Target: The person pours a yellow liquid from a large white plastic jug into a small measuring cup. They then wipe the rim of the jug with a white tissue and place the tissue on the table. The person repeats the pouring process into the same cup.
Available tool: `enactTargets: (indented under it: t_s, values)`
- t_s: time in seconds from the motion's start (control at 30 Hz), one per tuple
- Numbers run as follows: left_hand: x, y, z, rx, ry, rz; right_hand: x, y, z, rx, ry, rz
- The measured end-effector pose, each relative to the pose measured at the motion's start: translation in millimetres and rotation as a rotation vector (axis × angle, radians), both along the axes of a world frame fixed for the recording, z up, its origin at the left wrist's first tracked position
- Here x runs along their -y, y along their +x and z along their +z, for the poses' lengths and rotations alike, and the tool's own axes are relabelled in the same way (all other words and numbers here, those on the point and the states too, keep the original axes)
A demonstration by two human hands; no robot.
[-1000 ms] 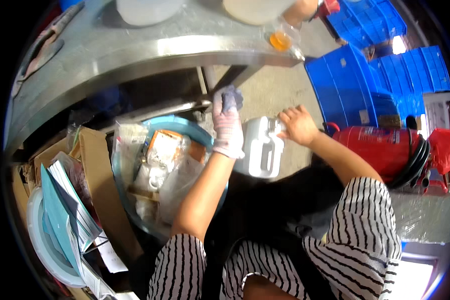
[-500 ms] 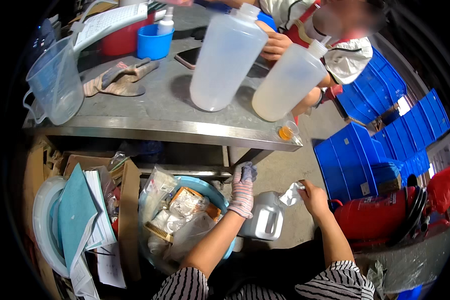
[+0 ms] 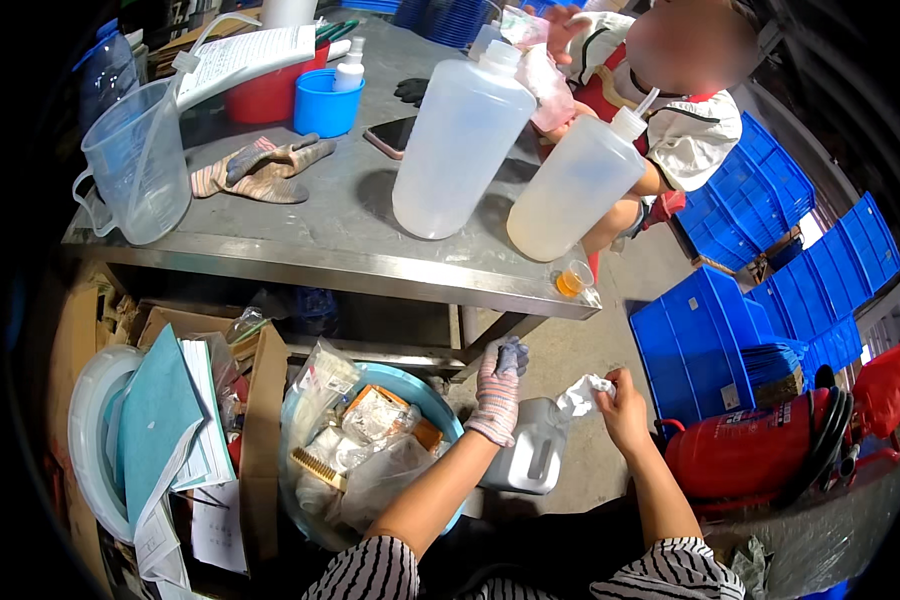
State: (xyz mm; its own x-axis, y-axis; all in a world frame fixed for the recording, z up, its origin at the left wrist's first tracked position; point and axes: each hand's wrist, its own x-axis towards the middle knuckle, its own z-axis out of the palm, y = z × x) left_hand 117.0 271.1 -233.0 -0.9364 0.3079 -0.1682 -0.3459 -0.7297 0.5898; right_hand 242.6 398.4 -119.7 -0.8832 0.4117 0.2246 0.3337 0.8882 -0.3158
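My left hand (image 3: 497,388) wears a striped knit glove with grey fingers. It is closed, and whatever it may hold is hidden. Bare, my right hand (image 3: 624,412) pinches a crumpled white piece of tissue or thin film (image 3: 583,394). Between and below the hands, a translucent plastic jug (image 3: 520,468) with a moulded handle stands on the floor; its top is partly covered by the white piece and my left hand. On the metal table beyond are two large translucent bottles (image 3: 460,150) (image 3: 573,190) and a small cup of orange liquid (image 3: 573,279).
A metal table (image 3: 370,260) spans the far side, with a measuring jug (image 3: 138,165), gloves (image 3: 260,172) and blue cup (image 3: 327,103). A bin of waste (image 3: 370,440) stands left, a red fire extinguisher (image 3: 745,450) and blue crates (image 3: 690,340) right. Another person (image 3: 690,130) handles pink material.
My left hand has moved slightly nearer to me and right, its fingers now more curled. My right hand still holds the white piece. The other person's hands now show pink material.
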Motion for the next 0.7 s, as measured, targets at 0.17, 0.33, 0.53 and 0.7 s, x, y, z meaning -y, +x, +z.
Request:
enactTargets:
  t_s: [0.17,0.33,0.53,0.7]
  values:
    - [-1.2,-0.9,-4.2,-0.016,0.036,-0.006,1.9,-7.5,-12.1,0.079,-0.132,0.034]
    - [-1.8,-0.8,0.8,-0.003,0.06,-0.003,-19.9,-6.7,-37.4,-0.014,-0.186,0.091]
    - [0.7,-8.7,-2.8,0.0,-0.026,-0.004,-17.0,-10.2,-40.0,-0.032,-0.439,0.07]
    - [6.6,-11.1,-6.5,0.045,-0.031,-0.021,1.4,-12.7,-27.9,0.142,-0.178,-0.066]
